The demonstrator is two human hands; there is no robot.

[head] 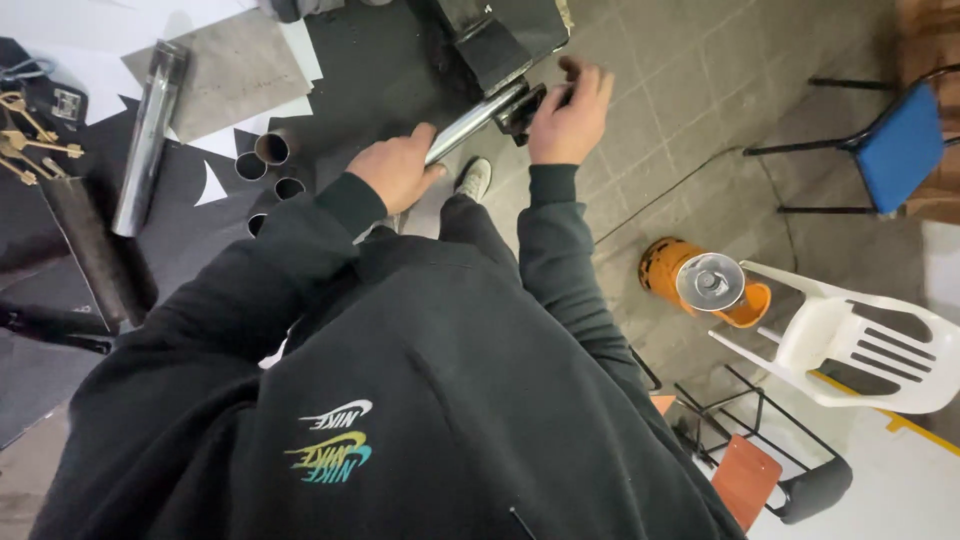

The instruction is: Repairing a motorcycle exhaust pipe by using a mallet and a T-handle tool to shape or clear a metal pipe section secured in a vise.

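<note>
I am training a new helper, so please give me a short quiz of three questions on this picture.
1. True or false: the left hand rests on the shiny metal tube.
2. What colour is the gas heater on the floor? A) orange B) green C) white
3. Fill in: the right hand grips the black ____ at the tube's end.

Key: 1 true; 2 A; 3 clamp.
</note>
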